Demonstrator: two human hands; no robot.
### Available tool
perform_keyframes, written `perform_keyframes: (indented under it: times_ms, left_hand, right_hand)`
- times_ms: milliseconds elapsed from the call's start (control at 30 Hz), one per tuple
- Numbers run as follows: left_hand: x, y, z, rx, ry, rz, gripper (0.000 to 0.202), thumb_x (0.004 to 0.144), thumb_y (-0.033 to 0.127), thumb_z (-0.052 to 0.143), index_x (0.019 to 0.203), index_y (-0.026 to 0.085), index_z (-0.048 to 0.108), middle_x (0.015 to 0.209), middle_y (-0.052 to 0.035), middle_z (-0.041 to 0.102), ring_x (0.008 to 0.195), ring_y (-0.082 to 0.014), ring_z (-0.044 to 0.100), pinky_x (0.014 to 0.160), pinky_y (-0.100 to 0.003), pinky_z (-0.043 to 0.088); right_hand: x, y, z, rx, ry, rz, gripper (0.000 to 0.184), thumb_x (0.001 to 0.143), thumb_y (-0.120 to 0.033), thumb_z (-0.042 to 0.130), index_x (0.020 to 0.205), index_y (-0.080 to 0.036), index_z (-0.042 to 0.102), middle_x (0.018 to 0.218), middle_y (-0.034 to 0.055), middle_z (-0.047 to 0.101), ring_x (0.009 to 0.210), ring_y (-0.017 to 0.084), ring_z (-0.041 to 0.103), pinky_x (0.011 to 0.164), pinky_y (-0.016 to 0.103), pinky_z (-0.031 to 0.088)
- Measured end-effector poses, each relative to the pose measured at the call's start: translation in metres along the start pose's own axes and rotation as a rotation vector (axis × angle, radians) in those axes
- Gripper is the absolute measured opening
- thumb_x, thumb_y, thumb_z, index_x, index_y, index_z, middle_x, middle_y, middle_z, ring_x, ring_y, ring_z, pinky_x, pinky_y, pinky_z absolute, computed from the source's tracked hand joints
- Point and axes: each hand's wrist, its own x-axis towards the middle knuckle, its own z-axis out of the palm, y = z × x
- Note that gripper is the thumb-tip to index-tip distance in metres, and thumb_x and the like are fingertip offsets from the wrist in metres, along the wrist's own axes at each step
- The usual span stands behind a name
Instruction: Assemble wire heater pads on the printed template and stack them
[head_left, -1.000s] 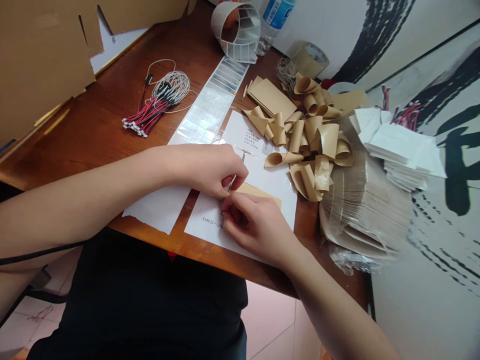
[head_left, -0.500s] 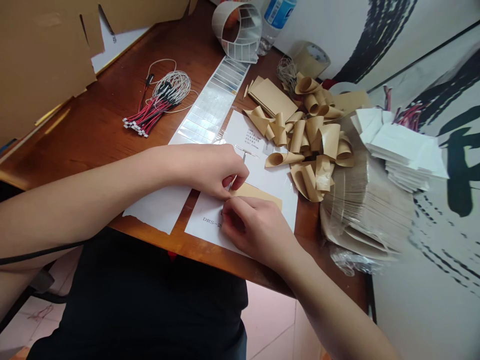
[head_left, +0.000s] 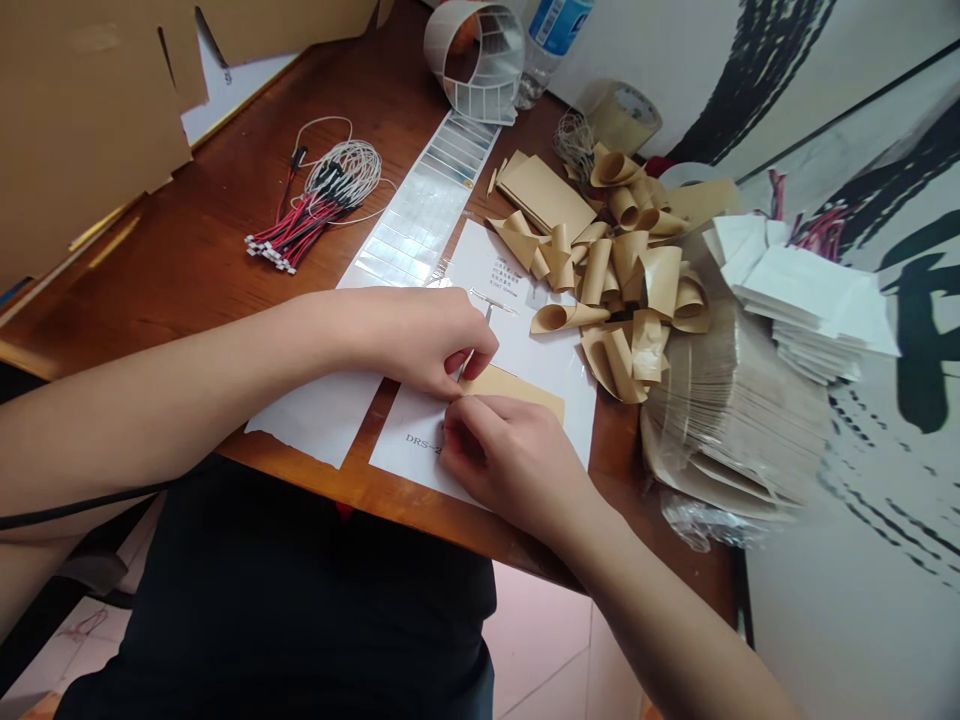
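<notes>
Tan kraft paper strip [head_left: 517, 392] lies flat on a white printed sheet [head_left: 409, 475] near the front edge of the wooden desk [head_left: 360, 490], its left end under the right hand [head_left: 510, 465]. Left hand [head_left: 420, 340] just above it, hands close together, nearly touching, fingers curled; can't tell if the left pinches the thin T-shaped piece [head_left: 487, 312], too small to see. Curled kraft strips [head_left: 615, 270] heaped just right of the sheet, stacked kraft sheets [head_left: 727, 420] beyond. Risks: strip could slide on the smooth sheet if finger pressure eases, crease if pressed too hard, or curl up like the heap; a stray wrist could push the sheet askew or into the curled strips
</notes>
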Motion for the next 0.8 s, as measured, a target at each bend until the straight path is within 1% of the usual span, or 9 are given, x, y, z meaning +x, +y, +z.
perform_keyframes:
  times_ms: [233, 467, 633, 800]
  left_hand:
    - [0.0004, 0.0000, 0.0003, 0.003, 0.014, 0.010, 0.010, 0.078, 0.024, 0.070, 0.087, 0.022, 0.074, 0.086, -0.0012, 0.073, 0.073, -0.0146, 0.061, 0.064, -0.027, 0.037]
    - [-0.0003, -0.0003, 0.0005, 0.007, 0.015, 0.006, 0.011, 0.079, 0.026, 0.070, 0.088, 0.022, 0.075, 0.088, -0.0016, 0.073, 0.074, -0.0149, 0.061, 0.064, -0.028, 0.037]
    - [-0.0001, 0.0007, -0.0004, 0.010, 0.003, -0.007, 0.011, 0.078, 0.025, 0.070, 0.087, 0.022, 0.075, 0.088, -0.0018, 0.074, 0.075, -0.0155, 0.062, 0.064, -0.028, 0.037]
    - [0.0001, -0.0001, 0.0000, 0.007, 0.005, -0.003, 0.011, 0.078, 0.025, 0.070, 0.088, 0.022, 0.075, 0.086, -0.0012, 0.073, 0.073, -0.0149, 0.061, 0.064, -0.028, 0.036]
  right_hand:
    - [0.0003, 0.0000, -0.0018, 0.007, -0.008, -0.008, 0.015, 0.088, -0.015, 0.051, 0.076, -0.019, 0.060, 0.065, 0.0015, 0.063, 0.056, 0.013, 0.048, 0.055, 0.027, 0.034]
    - [-0.0004, 0.0008, -0.0017, 0.025, -0.019, 0.012, 0.016, 0.088, -0.015, 0.051, 0.074, -0.020, 0.057, 0.064, 0.0006, 0.062, 0.057, 0.013, 0.049, 0.055, 0.026, 0.033]
    - [-0.0005, 0.0013, -0.0005, 0.005, -0.003, -0.002, 0.016, 0.088, -0.015, 0.050, 0.074, -0.020, 0.057, 0.063, 0.0003, 0.060, 0.055, 0.013, 0.045, 0.055, 0.026, 0.033]
    - [0.0000, 0.0028, 0.0004, 0.021, -0.001, 0.002, 0.015, 0.087, -0.014, 0.050, 0.074, -0.020, 0.057, 0.061, -0.0005, 0.058, 0.054, 0.012, 0.045, 0.054, 0.026, 0.032]
